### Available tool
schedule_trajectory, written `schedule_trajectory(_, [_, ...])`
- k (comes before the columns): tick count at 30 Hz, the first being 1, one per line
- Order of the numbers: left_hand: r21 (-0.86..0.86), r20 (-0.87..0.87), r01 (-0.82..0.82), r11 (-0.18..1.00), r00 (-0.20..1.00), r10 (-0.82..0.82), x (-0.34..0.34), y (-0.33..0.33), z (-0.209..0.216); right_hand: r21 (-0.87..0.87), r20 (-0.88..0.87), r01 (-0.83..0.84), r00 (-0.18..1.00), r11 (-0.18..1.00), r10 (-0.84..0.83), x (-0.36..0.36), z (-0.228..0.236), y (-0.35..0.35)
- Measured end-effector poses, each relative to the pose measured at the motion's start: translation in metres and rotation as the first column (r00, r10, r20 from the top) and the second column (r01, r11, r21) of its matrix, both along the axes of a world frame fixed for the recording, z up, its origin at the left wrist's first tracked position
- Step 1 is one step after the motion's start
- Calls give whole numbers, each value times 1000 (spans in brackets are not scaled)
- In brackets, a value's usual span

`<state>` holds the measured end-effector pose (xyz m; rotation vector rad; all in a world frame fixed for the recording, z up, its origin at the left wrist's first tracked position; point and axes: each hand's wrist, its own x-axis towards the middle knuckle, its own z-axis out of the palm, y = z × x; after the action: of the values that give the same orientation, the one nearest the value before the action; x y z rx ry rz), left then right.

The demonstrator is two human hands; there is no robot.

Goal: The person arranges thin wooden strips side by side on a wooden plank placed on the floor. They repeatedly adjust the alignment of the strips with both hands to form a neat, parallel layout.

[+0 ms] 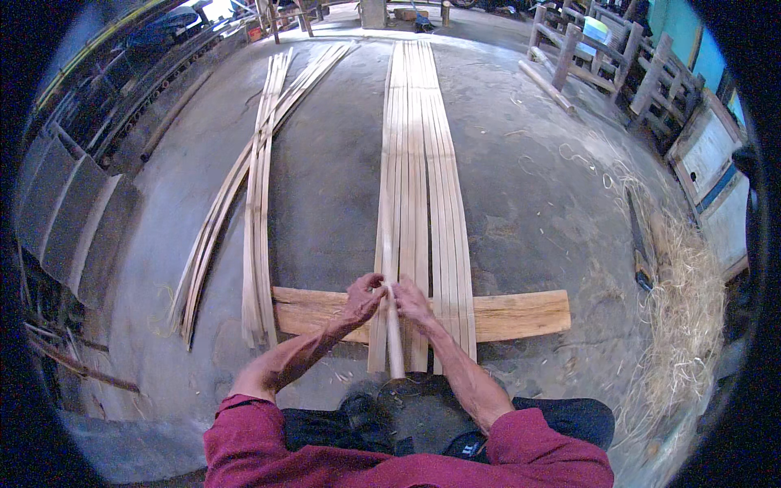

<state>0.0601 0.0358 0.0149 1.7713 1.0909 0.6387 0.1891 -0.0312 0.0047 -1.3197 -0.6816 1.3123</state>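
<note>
Long pale split-bamboo strips [447, 203] lie side by side, running away from me, their near ends across a flat wooden plank [521, 315]. A lighter, rounded pole [395, 346] lies lengthwise on top of the strips, its near end in front of my lap. My left hand [366, 299] is at the pole's left side, thumb and fingers bent together in a pinch. My right hand [412, 302] is against the pole's right side, fingers curled close to the left fingertips. Whatever is between the fingers is too small to make out.
To the left, more strips [259, 211] lie in crossed bundles on the concrete floor [521, 203]. A heap of thin shavings [679, 317] spreads at the right, beside a dark long-bladed tool [639, 236]. Wooden racks [586, 61] stand far right; grey bent panels [77, 203] stand left.
</note>
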Motion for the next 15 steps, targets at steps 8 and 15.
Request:
schedule_trajectory(8, [281, -362, 79, 957, 932, 29, -15, -8, -10, 356, 118, 321, 916, 878, -383, 23, 101, 9])
schedule_trajectory(15, [145, -662, 372, 917, 725, -190, -28, -4, -23, 268, 381, 356, 815, 895, -438, 117, 86, -6])
